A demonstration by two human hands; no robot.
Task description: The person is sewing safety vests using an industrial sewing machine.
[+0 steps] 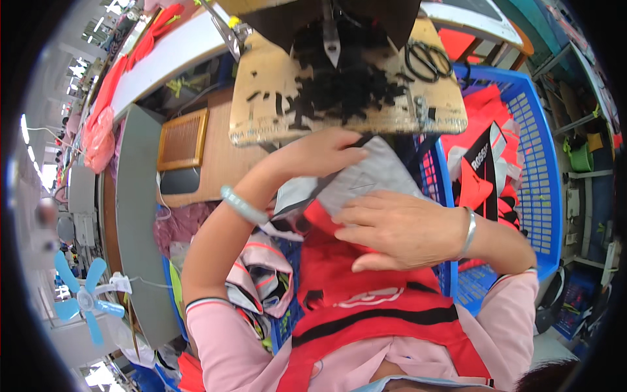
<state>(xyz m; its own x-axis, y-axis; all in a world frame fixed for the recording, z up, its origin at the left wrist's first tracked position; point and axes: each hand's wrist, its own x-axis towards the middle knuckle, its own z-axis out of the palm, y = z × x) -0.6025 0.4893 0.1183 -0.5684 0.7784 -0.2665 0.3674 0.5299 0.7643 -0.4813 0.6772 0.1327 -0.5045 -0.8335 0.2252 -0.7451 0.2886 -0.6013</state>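
Standing beside: a person in pink sleeves works over a red garment (366,287) with black stripes, draped across the lap.
Left hand: the left hand (320,153) grips the upper edge of a grey reflective fabric piece (372,176), fingers curled on it just under the board's front edge; a pale green bangle sits on the wrist.
Right hand: the right hand (398,228) lies flat on the grey piece and the red garment, fingers stretched out, pressing rather than gripping; a silver bangle on the wrist.
Surface: a worn wooden board (268,91) littered with black fabric scraps (346,88), black scissors (428,60) lying near its right end.
Right side: a blue plastic basket (542,163) holding more red and black garments.
Room: a long white table (170,52) with red cloth at upper left, a small blue fan (85,297) at lower left.
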